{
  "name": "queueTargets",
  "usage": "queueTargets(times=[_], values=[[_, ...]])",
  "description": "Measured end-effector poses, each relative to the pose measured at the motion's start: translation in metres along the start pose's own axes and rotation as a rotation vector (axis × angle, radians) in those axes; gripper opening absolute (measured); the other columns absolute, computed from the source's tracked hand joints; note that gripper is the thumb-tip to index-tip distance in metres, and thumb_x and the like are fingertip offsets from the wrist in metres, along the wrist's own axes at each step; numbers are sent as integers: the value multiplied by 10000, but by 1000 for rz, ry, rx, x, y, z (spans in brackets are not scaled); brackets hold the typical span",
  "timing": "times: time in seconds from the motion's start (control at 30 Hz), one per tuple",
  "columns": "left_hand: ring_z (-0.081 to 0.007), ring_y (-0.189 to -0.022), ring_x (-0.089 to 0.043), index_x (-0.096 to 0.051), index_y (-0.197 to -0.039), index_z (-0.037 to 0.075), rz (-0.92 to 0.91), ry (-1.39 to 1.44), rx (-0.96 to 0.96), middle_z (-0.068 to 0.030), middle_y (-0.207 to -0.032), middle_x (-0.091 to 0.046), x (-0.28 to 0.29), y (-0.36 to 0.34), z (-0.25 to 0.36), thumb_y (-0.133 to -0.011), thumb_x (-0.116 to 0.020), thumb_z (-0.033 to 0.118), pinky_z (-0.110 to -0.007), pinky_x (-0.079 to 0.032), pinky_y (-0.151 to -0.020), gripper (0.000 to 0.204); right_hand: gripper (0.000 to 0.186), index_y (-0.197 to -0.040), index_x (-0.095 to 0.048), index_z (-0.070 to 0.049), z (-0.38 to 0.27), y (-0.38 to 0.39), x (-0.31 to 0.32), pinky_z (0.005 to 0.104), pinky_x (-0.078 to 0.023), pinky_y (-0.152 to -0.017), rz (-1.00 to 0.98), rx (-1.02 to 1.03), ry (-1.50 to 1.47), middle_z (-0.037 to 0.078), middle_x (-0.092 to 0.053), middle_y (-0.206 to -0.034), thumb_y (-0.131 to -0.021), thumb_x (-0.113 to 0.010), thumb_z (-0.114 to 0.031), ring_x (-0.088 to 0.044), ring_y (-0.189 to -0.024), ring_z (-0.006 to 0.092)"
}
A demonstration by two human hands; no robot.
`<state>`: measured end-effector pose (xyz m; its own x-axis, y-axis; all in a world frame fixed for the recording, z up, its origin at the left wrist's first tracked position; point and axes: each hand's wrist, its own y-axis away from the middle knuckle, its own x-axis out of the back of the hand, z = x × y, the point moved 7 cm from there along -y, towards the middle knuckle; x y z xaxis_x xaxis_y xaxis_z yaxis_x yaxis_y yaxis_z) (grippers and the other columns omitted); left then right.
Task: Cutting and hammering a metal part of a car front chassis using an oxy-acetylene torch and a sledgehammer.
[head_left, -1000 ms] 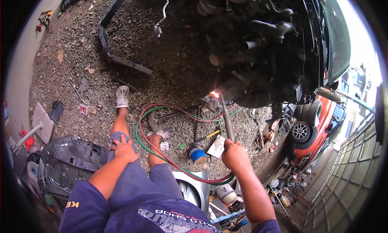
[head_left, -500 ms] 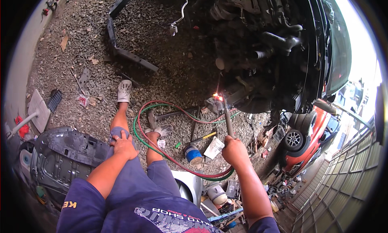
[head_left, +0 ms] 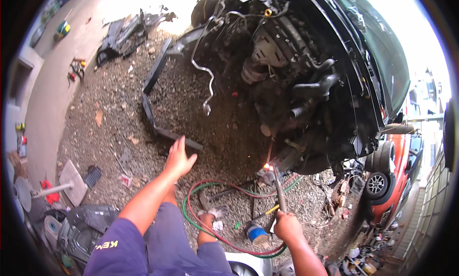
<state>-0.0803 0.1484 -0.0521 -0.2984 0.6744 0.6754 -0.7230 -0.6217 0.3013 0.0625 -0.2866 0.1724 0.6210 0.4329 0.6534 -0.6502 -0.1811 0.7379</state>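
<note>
My right hand [head_left: 288, 226] is closed around the handle of a gas cutting torch [head_left: 279, 192]. At the torch's tip, a bright orange glow [head_left: 268, 166] with sparks sits against metal at the lower front of a stripped car [head_left: 306, 92]. Red and green hoses [head_left: 187, 214] loop over the gravel near my feet. My left hand [head_left: 179, 160] reaches forward with fingers extended and holds nothing. In the view it overlaps the near end of a bent black metal bar [head_left: 149, 111] on the ground; whether they touch, I cannot tell.
A hammer [head_left: 205, 199] and a blue-banded can [head_left: 256, 234] lie close to my feet. A bent metal pipe [head_left: 203, 72] hangs from the car. Loose wheels [head_left: 377, 184] stand by a red car at right. Black plastic parts [head_left: 124, 37] lie at the far left.
My left hand has left my knee and reached forward, its fingers now extended. The view has tilted up, showing more of the car. My right hand still holds the torch at the glowing spot.
</note>
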Motion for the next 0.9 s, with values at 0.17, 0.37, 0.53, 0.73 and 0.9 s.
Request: queueTargets(times=[0.17, 0.37, 0.53, 0.73, 0.9], values=[[-506, -1347, -618, -41, -1807, 255, 62, -109, -205, -283, -1490, -592, 33, -187, 119, -885, -912, 282, -579, -526, -1138, 1269, 266, -1137, -689, -68, 12, 3, -19, 578, -633, -905, 21, -29, -52, 304, -728, -1088, -915, -750, -201, -761, -972, 499], [-407, -1127, -779, -690, -1375, 54, -3, 253, -376, -234, -1170, -798, -29, -268, 221, -914, -817, 206, -475, -610, -977, 502, 251, -1140, -676, -82, -7, 7, -6, 604, -635, -853, 28, -52, -118, 293, -707, -1053, -930, -726, -211, -755, -898, 519], [-208, -870, -798, -725, -1198, -41, 14, 1015, -396, -118, -909, -801, -22, -323, 410, -899, -885, 230, -375, -603, -782, 434, 254, -1143, -701, -84, -4, 5, -16, 605, -624, -891, -12, -139, -191, 292, -708, -1067, -922, -735, -205, -748, -963, 510], [-255, -887, -832, -680, -1322, -4, -113, 548, -513, -183, -1103, -828, 34, -449, 540, -985, -838, 520, -393, -654, -785, 643, 292, -1171, -712, -98, -11, 5, -15, 589, -638, -868, 11, -92, -253, 288, -699, -1104, -913, -742, -231, -759, -924, 502], [-403, -1336, -703, -652, -1382, 45, 92, 82, -404, -266, -1409, -730, -21, -420, 550, -971, -776, 675, -519, -558, -1114, 762, 299, -1167, -679, -97, 4, 21, -27, 597, -640, -849, -36, -122, -334, 280, -681, -1076, -913, -746, -241, -756, -914, 495]])
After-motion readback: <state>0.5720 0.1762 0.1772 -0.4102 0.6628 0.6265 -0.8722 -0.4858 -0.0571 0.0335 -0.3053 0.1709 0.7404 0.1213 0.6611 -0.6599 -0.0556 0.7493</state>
